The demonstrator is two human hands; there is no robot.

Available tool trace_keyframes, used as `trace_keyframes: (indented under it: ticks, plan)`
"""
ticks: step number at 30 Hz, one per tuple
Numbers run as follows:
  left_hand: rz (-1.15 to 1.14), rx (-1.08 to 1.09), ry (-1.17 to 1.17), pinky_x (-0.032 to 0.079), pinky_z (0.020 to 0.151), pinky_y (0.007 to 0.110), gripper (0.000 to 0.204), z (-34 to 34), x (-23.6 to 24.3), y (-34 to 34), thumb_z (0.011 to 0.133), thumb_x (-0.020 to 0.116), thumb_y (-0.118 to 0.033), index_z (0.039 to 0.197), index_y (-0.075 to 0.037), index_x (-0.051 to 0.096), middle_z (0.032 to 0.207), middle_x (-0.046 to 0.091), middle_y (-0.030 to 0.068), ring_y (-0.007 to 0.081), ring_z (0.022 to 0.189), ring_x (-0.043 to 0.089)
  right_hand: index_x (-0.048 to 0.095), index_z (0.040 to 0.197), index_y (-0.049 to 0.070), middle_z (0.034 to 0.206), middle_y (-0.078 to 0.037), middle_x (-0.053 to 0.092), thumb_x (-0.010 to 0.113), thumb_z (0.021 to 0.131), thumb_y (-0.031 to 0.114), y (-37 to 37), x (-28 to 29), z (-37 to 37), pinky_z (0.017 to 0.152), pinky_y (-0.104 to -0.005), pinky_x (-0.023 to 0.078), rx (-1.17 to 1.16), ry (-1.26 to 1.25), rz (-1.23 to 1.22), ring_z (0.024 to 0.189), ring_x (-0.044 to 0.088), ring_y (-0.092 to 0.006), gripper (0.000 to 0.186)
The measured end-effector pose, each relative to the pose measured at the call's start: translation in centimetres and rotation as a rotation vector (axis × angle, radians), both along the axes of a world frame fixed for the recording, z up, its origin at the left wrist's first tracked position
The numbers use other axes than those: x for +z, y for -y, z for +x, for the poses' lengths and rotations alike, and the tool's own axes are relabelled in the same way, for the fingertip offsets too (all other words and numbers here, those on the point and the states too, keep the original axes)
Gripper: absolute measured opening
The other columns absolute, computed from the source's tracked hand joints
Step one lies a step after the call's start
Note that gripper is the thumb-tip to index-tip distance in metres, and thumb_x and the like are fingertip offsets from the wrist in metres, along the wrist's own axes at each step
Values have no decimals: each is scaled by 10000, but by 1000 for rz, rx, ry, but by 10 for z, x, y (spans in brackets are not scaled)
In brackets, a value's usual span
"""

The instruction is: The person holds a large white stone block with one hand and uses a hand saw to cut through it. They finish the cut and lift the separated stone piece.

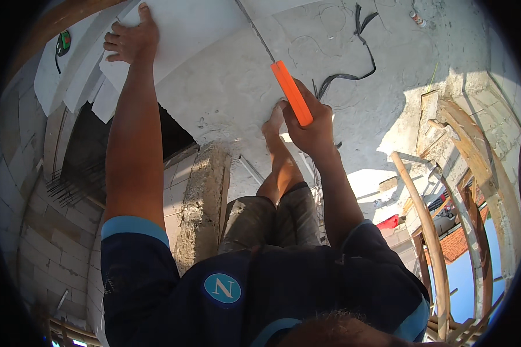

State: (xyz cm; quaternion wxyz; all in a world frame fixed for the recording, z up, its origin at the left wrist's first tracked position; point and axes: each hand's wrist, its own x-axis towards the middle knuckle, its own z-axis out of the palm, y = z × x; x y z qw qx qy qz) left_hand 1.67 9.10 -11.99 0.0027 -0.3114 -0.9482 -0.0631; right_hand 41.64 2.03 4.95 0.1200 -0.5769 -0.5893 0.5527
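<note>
Head view, upper left. Left hand [134, 40]: bare, fingers and thumb spread wide, palm turned down; nothing is being grasped, and a large white sheet [197, 34] is being pressed near its left end.

Head view, upper centre. Right hand [312, 124]: bare, fingers closed; a saw [292, 92] is being gripped by its orange handle. The long, thin, dark blade is being pointed away from the body, toward the upper edge, and is being carried across the white sheet; whether it is being sunk into the sheet cannot be told. The sheet is being crossed by the blade to the right of the left hand.

Head view, far left. Tape measure [65, 40]: green and black, being borne by further white sheets [49, 75], which are being overlapped in layers. A curved wooden pole [46, 34] is being seen beside it.

Head view, centre and right. Concrete floor [214, 104]: grey, rough, partly being lit by sun. A black strap [353, 75] is being shown lying in a loose bend, right of the saw. A bare foot [275, 118] is being partly covered by the right hand.

Head view, lower area. A rough concrete beam [200, 208] is being seen left of the knees, near a dark opening [176, 136]. Block walling [58, 243] is being shown at left, wooden poles [425, 231] at right.
</note>
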Motion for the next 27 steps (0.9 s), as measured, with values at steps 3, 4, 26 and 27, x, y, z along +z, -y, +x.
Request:
trace_keyframes:
  ticks: [3,4,26,27]
  plan:
    - [1,23,-3,131,1183,686,1105,-9,-7,8,884,455,-848,1519,54,381,1565,341,288,435,1502,208,563,1458,31,933,-169,759,684,925,54,43,-18,17,698,-323,584,-6,68,26,750,755,-225,547]
    - [18,45,15,119,1189,690,1113,-9,-8,14,885,450,-848,1530,55,368,1574,333,290,436,1506,205,558,1461,22,1006,-187,761,682,920,45,74,-12,34,736,-337,594,-15,74,30,820,770,-245,556]
    - [-32,30,-37,162,1175,692,1118,-10,5,1,883,434,-864,1559,23,361,1583,337,287,429,1502,249,579,1434,-4,924,-141,760,680,907,49,25,-18,24,712,-321,579,16,-30,-83,737,736,-216,539]
    - [-27,39,-23,161,1175,692,1115,-10,4,-1,882,436,-865,1553,23,372,1583,339,283,427,1499,254,581,1435,2,870,-127,744,687,903,57,30,-22,20,700,-320,573,12,-19,37,706,719,-207,545]
